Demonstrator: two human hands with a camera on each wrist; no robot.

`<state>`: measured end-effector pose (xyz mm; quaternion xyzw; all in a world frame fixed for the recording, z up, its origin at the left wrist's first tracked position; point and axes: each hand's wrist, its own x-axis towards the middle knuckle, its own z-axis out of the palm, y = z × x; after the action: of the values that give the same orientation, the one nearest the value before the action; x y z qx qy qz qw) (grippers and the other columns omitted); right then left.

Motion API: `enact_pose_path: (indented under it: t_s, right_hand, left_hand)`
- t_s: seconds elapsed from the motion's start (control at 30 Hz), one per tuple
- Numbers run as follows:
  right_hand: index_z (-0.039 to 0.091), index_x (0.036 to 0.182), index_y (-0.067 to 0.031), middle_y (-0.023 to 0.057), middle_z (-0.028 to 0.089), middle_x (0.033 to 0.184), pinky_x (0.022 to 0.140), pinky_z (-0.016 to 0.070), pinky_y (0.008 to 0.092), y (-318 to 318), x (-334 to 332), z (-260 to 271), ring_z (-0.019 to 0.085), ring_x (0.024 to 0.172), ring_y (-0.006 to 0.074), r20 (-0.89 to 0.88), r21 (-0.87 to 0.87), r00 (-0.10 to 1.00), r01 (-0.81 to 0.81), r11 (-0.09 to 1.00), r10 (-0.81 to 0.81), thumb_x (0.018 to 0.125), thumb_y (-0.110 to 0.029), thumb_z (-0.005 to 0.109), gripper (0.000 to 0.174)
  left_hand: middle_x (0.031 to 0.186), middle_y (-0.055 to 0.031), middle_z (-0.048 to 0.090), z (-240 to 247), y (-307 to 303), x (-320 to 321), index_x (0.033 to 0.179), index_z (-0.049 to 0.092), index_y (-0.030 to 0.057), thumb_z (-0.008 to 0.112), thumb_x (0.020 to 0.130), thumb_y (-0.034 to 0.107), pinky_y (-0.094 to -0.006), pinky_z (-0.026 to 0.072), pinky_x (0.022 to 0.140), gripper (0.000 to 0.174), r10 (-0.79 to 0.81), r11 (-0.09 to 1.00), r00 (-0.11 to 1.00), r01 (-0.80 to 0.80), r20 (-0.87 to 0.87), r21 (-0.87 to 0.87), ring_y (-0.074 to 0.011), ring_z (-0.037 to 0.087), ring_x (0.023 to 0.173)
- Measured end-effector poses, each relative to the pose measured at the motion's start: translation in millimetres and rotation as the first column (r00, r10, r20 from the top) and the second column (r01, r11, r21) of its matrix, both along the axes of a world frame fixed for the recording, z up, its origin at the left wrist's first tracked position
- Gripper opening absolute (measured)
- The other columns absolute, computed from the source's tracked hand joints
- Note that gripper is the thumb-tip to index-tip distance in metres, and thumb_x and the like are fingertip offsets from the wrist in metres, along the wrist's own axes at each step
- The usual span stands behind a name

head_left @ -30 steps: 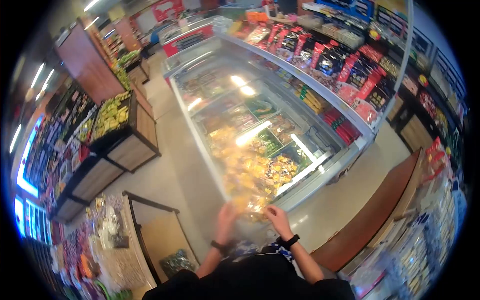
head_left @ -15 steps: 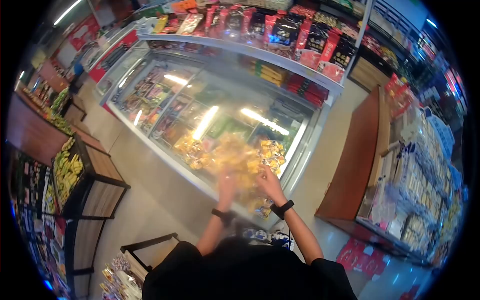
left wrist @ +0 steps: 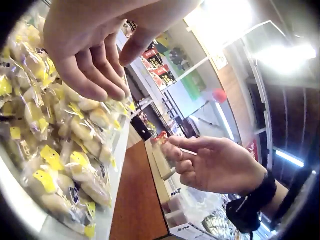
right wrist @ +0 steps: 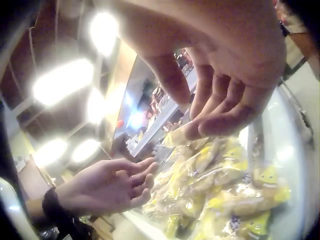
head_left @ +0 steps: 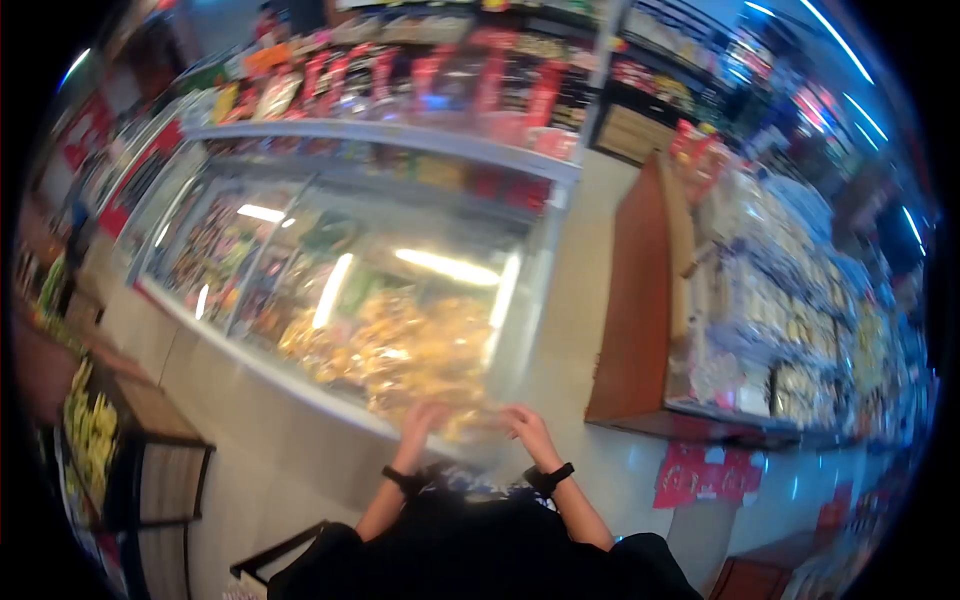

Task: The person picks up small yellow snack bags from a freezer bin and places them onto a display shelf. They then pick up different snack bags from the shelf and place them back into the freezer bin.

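Observation:
A heap of small clear-wrapped buns (left wrist: 75,130) with yellow cartoon labels lies at the near corner of a glass-topped chest freezer (head_left: 310,390). Over its left side, my left hand (left wrist: 95,45) hovers with fingers loosely bent and nothing between them. My right hand (right wrist: 215,85) is at the other side, fingers curled loosely and fingertips close above the wrapped packets. A pale wrapper edge shows just beyond its index fingertip. Both hands are side by side at the freezer's near edge in the head view, where the packets between them are blurred.
Red and black bags (head_left: 390,80) line a shelf behind the freezer. To the right stands a brown wooden counter (head_left: 635,310) beside stacked plastic-wrapped goods (head_left: 770,290). A crate of bananas (head_left: 90,440) is at the left, and a dark frame (head_left: 285,550) stands by my left elbow.
The head view has swung to the right, so the freezer sits further left. My hands reached forward over the packets, then drew back to the near edge, further apart.

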<state>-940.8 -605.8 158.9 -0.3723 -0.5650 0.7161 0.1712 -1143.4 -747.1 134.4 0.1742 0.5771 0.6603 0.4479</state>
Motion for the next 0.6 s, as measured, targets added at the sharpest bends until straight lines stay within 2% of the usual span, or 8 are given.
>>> enact_pose_path:
  t_s: [0.1,0.2,0.3,0.33,0.37,0.4,0.47,0.6]
  right_hand:
    - [0.06,0.115,-0.0048,0.0014,0.064,0.094,0.071,0.0471,0.0254,2.7,61.2,0.5,0.058,0.08,0.0099,0.059,0.01,0.992,0.115,0.993,-0.116,0.095,-0.02,0.055,0.026]
    - [0.062,0.111,-0.0049,-0.0005,0.063,0.092,0.07,0.047,0.0244,3.2,116.4,-5.2,0.057,0.079,0.0076,0.035,-0.045,0.965,0.261,0.964,-0.26,0.095,-0.021,0.054,0.024]
    - [0.063,0.109,-0.0047,-0.0016,0.063,0.088,0.069,0.0468,0.0238,3.3,175.4,-12.7,0.056,0.077,0.0065,0.076,0.023,0.95,0.301,0.953,-0.302,0.095,-0.02,0.055,0.022]
    - [0.065,0.107,-0.005,-0.0018,0.064,0.086,0.068,0.0471,0.0237,2.2,196.7,-17.1,0.057,0.076,0.0069,0.017,-0.002,0.945,0.325,0.946,-0.325,0.095,-0.02,0.055,0.021]
    - [0.065,0.107,-0.0051,-0.0014,0.064,0.086,0.068,0.0473,0.0237,2.8,217.8,-17.4,0.058,0.075,0.0072,0.041,-0.015,0.935,0.354,0.935,-0.353,0.095,-0.02,0.055,0.021]
    - [0.065,0.107,-0.0053,-0.0011,0.065,0.087,0.068,0.0475,0.0237,0.7,239.0,-18.9,0.058,0.075,0.0075,0.065,-0.028,0.922,0.383,0.923,-0.381,0.095,-0.02,0.055,0.021]
    - [0.065,0.107,-0.0057,0.0006,0.067,0.087,0.066,0.0483,0.0239,-6.0,282.4,-19.5,0.06,0.075,0.0089,0.073,-0.025,0.9,0.433,0.901,-0.431,0.094,-0.018,0.054,0.021]
    - [0.064,0.107,-0.0057,0.0021,0.068,0.087,0.067,0.0486,0.0243,-18.5,370.0,-24.9,0.061,0.074,0.01,0.133,0.077,0.762,0.629,0.773,-0.634,0.091,-0.012,0.052,0.022]
  left_hand:
    - [0.091,-0.0076,0.068,27.1,21.6,38.8,0.106,0.062,0.0021,0.053,0.092,0.015,-0.0267,0.0511,0.074,0.021,-0.154,0.986,0.988,0.153,0.003,-0.067,-0.0144,0.065,0.082]
    - [0.09,-0.0074,0.068,24.6,49.3,82.3,0.106,0.061,0.0024,0.052,0.092,0.013,-0.0261,0.0501,0.074,0.02,-0.271,0.957,0.963,0.269,-0.003,-0.113,-0.0142,0.064,0.082]
    - [0.092,-0.0079,0.069,23.7,81.5,135.9,0.107,0.061,0.0025,0.051,0.093,0.012,-0.026,0.05,0.075,0.02,-0.381,0.919,0.924,0.375,-0.031,-0.119,-0.014,0.065,0.084]
    - [0.092,-0.0089,0.069,14.8,93.5,155.5,0.107,0.06,0.0024,0.051,0.094,0.013,-0.0255,0.0503,0.075,0.02,-0.421,0.904,0.905,0.414,-0.054,-0.11,-0.0141,0.065,0.083]
    - [0.092,-0.0099,0.07,10.1,104.5,175.8,0.107,0.06,0.0023,0.051,0.094,0.013,-0.025,0.0506,0.074,0.019,-0.46,0.886,0.884,0.452,-0.076,-0.103,-0.0141,0.065,0.083]
    - [0.094,-0.0062,0.067,16.7,118.6,200.4,0.109,0.061,0.0021,0.051,0.093,0.011,-0.0259,0.0483,0.076,0.021,-0.51,0.856,0.86,0.503,-0.037,-0.119,-0.0129,0.062,0.085]
    - [0.093,-0.006,0.067,17.1,146.0,250.5,0.109,0.061,0.0019,0.051,0.093,0.011,-0.026,0.0481,0.076,0.021,-0.605,0.792,0.797,0.602,0.004,-0.104,-0.0133,0.062,0.085]
    - [0.095,-0.0058,0.067,10.3,187.0,349.9,0.111,0.061,0.0017,0.053,0.093,0.016,-0.0275,0.0478,0.076,0.024,-0.77,0.634,0.638,0.767,0.011,-0.1,-0.0138,0.061,0.085]
